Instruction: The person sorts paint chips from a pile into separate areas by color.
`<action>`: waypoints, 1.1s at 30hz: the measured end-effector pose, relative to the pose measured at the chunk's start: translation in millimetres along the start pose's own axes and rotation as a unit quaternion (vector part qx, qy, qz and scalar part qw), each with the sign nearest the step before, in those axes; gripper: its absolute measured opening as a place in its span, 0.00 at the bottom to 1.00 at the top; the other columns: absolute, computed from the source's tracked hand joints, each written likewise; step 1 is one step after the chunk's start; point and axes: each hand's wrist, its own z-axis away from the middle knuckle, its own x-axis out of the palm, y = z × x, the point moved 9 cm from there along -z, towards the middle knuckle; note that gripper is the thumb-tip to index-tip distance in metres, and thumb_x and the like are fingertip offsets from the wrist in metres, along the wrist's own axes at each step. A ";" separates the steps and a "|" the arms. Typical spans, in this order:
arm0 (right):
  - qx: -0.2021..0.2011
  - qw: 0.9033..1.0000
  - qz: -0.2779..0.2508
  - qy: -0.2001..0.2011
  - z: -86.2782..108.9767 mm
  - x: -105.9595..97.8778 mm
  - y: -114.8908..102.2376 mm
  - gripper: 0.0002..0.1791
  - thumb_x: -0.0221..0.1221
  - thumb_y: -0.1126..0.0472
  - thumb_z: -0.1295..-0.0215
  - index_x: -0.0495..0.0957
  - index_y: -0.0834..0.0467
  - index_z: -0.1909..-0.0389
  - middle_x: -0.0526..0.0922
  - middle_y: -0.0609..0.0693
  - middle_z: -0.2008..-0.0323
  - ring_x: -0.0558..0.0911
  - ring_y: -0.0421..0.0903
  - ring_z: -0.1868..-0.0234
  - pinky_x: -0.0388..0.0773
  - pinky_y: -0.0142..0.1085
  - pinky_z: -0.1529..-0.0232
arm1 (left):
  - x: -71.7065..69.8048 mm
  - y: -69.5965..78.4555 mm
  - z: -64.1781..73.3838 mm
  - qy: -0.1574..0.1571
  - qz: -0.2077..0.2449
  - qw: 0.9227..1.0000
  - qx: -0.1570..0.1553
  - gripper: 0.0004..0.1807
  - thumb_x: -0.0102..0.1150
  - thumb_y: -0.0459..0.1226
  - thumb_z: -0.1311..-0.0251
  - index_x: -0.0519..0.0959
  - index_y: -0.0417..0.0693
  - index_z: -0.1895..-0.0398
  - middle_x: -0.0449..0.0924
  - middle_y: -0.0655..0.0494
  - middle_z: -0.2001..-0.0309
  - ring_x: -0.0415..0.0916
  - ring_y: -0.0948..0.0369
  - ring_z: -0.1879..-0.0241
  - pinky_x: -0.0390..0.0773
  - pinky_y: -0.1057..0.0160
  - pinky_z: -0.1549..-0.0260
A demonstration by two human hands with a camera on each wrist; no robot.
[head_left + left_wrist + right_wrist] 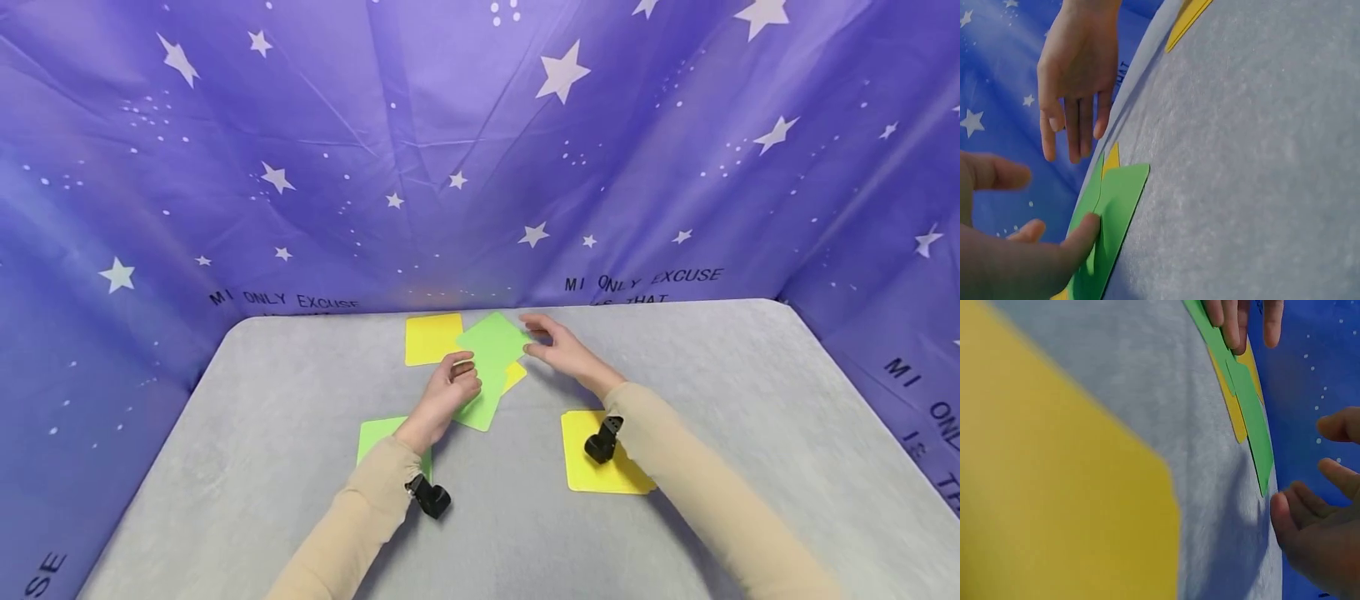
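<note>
- Head view: on the grey felt-covered tabletop (300, 467), a loose pile of square cards sits at centre frame, with the green square plastic cards (491, 350) overlapping above yellow ones. The left hand (450, 387) rests its curled fingers on the lower green card; the right hand (558, 350) hovers just beside the pile, fingers relaxed and spread. A single yellow card (592, 475) lies lower right, a single green card (375, 433) lower left, both apart from the pile, so the gathering looks only partly done.
- Left wrist view: a fingertip (1088, 228) presses the green cards at lower left.
- Right wrist view: the right hand's fingers are spread, holding nothing, at lower right.
</note>
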 end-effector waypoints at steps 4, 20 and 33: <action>0.034 0.999 -0.040 0.007 -6.1 -0.8 8.9 0.34 0.52 0.67 0.33 0.53 0.64 0.27 0.58 0.68 0.32 0.60 0.62 0.32 0.60 0.52 0.34 | 7.0 -0.1 -1.9 -0.019 0.052 0.998 -0.007 0.33 0.48 0.26 0.40 0.55 0.36 0.30 0.52 0.33 0.33 0.56 0.43 0.34 0.65 0.53 0.38; 0.117 0.985 -0.115 0.058 27.1 2.9 24.8 0.33 0.54 0.69 0.36 0.57 0.64 0.29 0.65 0.67 0.36 0.69 0.60 0.39 0.71 0.47 0.44 | -1.3 -5.1 2.2 0.024 0.109 0.994 0.005 0.29 0.46 0.22 0.38 0.56 0.33 0.33 0.56 0.30 0.36 0.61 0.42 0.38 0.67 0.49 0.40; 0.097 0.971 -0.180 0.127 56.5 -2.9 18.4 0.30 0.53 0.75 0.40 0.64 0.66 0.34 0.72 0.65 0.48 0.74 0.41 0.66 0.74 0.31 0.67 | -2.1 -2.1 8.9 0.076 0.004 0.996 0.037 0.29 0.51 0.22 0.48 0.65 0.35 0.39 0.70 0.37 0.46 0.73 0.59 0.58 0.75 0.67 0.62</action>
